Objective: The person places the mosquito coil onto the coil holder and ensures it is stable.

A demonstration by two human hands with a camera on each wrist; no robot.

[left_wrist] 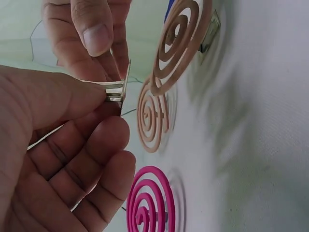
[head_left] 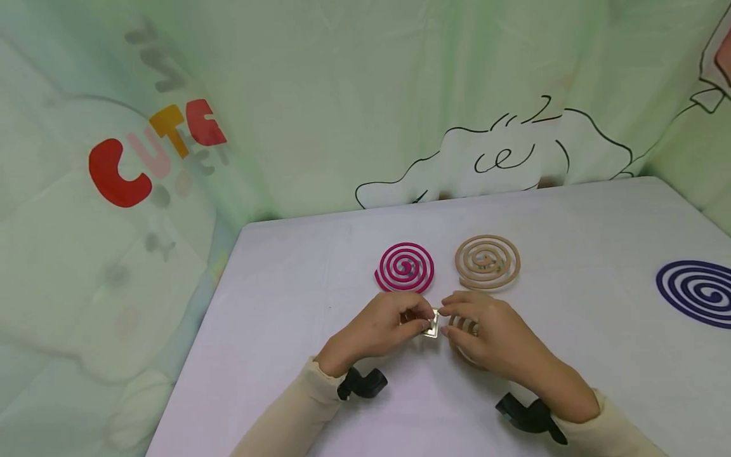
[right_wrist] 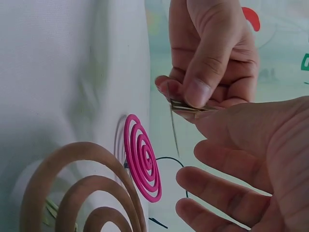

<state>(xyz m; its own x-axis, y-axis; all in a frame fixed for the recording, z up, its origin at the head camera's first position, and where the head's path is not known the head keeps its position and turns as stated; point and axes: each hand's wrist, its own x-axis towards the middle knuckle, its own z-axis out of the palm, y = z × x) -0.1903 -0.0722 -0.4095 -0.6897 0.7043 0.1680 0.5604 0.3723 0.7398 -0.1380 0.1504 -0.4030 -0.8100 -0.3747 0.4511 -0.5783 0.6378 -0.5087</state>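
Observation:
My left hand (head_left: 394,324) pinches a small square metal coil stand (head_left: 432,325) between thumb and fingers. In the left wrist view the thin plate of the metal stand (left_wrist: 126,79) juts out past the thumb, and a folded strip runs back under it. Close on the other side, my right hand (head_left: 485,324) has its fingers loosely bent, their tips right by the stand's edge. Below the right hand a tan mosquito coil (head_left: 461,353) is partly hidden. In the right wrist view that tan coil (right_wrist: 72,152) shows large, raised on a metal support.
Beyond the hands a pink mosquito coil (head_left: 405,268) and another tan coil (head_left: 487,261) sit side by side on the white tabletop (head_left: 297,273). A dark blue coil (head_left: 699,293) lies at the far right. A printed curtain (head_left: 342,108) hangs behind the table.

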